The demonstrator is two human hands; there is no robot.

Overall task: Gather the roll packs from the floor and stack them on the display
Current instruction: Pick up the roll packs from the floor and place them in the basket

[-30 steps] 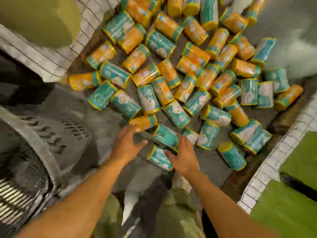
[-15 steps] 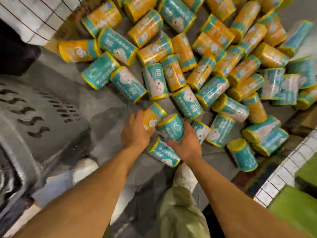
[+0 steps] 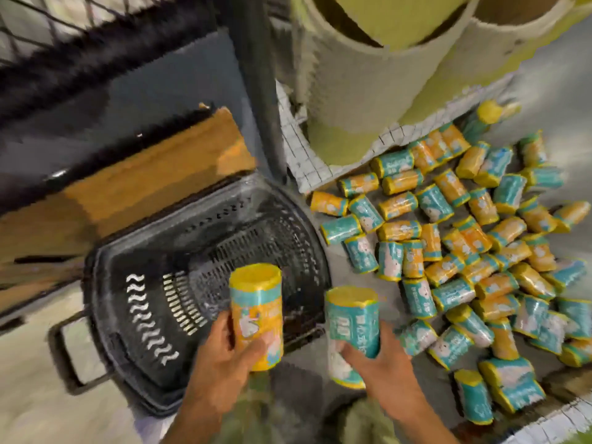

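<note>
I have one roll pack in each of my hands. My left hand (image 3: 221,357) wraps the lower end of the orange pack (image 3: 256,318), thumb across its front. My right hand (image 3: 381,363) curls round the bottom of the teal pack (image 3: 352,328). Another pale pack shows just beneath it, and I cannot tell whether my fingers hold that one too.

Both packs stand nearly upright, long axes running from near to far, yellow end caps pointing away from my palms. I grip them low, I think, so that each short cylinder sits firm in one hand and can be let go end-first.

The orange pack hangs over the near right part of the black slotted basket (image 3: 144,315). The teal one is just right of its rim, between the basket and the heap. That suggests the basket is my carrier for several packs at once.

To the right, the heap of roll packs (image 3: 448,251) lies scattered on the floor (image 3: 352,219), teal and orange mixed, lying on their sides at all angles. At the far side a white wire display edge (image 3: 301,155) holds big pale rolls (image 3: 352,91). A cardboard sheet (image 3: 153,174) lies at the far left, behind the basket.
</note>
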